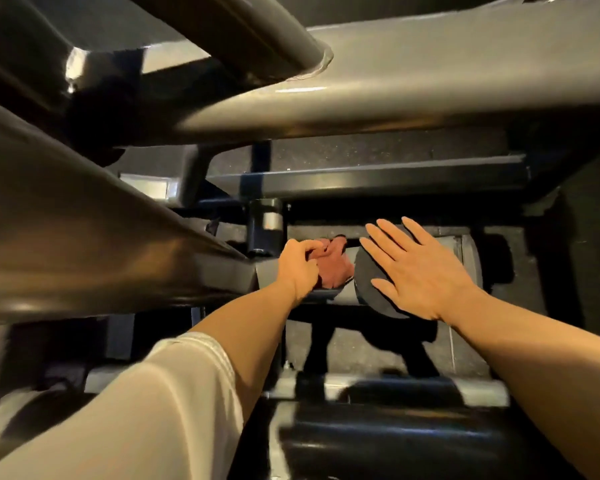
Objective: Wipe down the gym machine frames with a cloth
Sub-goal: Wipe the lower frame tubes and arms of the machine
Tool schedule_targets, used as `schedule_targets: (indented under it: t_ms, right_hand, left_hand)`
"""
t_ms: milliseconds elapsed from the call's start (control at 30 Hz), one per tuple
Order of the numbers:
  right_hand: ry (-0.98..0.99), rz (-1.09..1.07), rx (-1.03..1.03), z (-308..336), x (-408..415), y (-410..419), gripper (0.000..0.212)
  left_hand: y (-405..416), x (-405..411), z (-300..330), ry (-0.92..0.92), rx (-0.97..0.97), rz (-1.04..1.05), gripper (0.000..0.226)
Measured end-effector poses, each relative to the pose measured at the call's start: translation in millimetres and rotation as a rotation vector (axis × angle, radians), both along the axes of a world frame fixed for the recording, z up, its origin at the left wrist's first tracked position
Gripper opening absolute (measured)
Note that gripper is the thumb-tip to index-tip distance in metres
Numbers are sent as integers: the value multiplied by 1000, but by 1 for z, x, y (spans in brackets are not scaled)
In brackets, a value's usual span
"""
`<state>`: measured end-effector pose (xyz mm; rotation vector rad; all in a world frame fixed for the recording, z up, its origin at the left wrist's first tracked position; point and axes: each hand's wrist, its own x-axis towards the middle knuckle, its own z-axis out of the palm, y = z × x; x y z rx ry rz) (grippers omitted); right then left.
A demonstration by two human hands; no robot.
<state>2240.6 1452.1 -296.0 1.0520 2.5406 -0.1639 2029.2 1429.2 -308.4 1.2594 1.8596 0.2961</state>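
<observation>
Left hand (298, 263) clenched on a bunched reddish-brown cloth (333, 263), pressing it on the grey metal frame tube (267, 275) low in the machine. Right hand (416, 268) released, fingers spread flat on a round dark foam pad (371, 271) just beside the cloth.

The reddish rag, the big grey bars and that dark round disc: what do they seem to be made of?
Reddish cloth: soft fabric, bunched in folds where the left hand grips it.
Grey frame bars: probably painted metal, smooth and semi-glossy, with light streaks and a welded joint.
Dark round disc under the flat right hand: matte, no shine, possibly rubber or padding; unclear.
</observation>
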Motion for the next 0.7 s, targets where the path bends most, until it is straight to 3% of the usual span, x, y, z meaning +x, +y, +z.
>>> schedule_targets:
  t_ms: [133, 267, 467, 567, 667, 700]
  right_hand:
    - [50, -14, 33, -8, 2, 1, 70]
    - [81, -3, 65, -13, 2, 1, 71]
    - [116, -8, 90, -21, 2, -1, 71]
    - [131, 0, 94, -21, 2, -2, 70]
    - [135, 6, 104, -20, 1, -3, 69]
    - [129, 9, 106, -20, 1, -3, 69]
  left_hand:
    - [-9, -9, -46, 184, -95, -165, 54]
    - [-29, -5, -83, 109, -119, -481, 64]
    - [-56, -14, -104, 220, 85, -678, 66]
    - [-51, -31, -117, 255, 37, -548, 66]
    - [-36, -39, -117, 268, -207, -334, 60]
    - [-35, -36, -116, 257, -175, -301, 60]
